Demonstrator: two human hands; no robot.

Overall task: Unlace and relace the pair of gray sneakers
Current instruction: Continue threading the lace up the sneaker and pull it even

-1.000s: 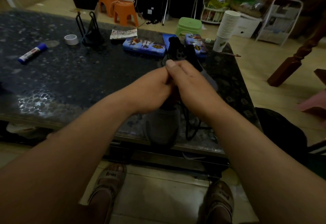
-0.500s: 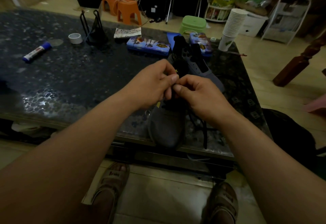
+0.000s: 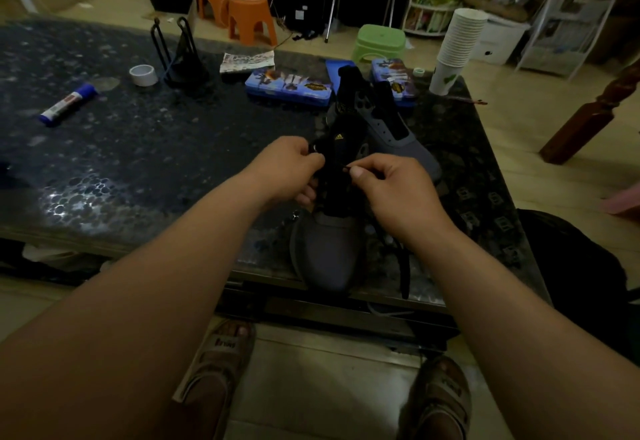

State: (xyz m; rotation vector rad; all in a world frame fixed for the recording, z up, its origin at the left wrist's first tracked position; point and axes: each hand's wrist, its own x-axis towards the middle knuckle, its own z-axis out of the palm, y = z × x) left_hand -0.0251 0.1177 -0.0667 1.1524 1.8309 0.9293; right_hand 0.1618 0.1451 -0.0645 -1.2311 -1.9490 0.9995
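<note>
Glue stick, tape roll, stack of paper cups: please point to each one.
glue stick (image 3: pixel 67 105), head view, on its white label.
tape roll (image 3: pixel 143 80), head view, on its outer wall.
stack of paper cups (image 3: pixel 458 46), head view, on the stack's middle.

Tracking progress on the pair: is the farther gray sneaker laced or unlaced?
Unlaced. The farther sneaker shows bare eyelets along its open throat, with no lace crossing between them.

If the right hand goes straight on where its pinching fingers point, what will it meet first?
Most likely the black tongue of the near sneaker, right beside the lace tip the right hand pinches. The left hand grips just beyond. Depth is unclear.
</note>
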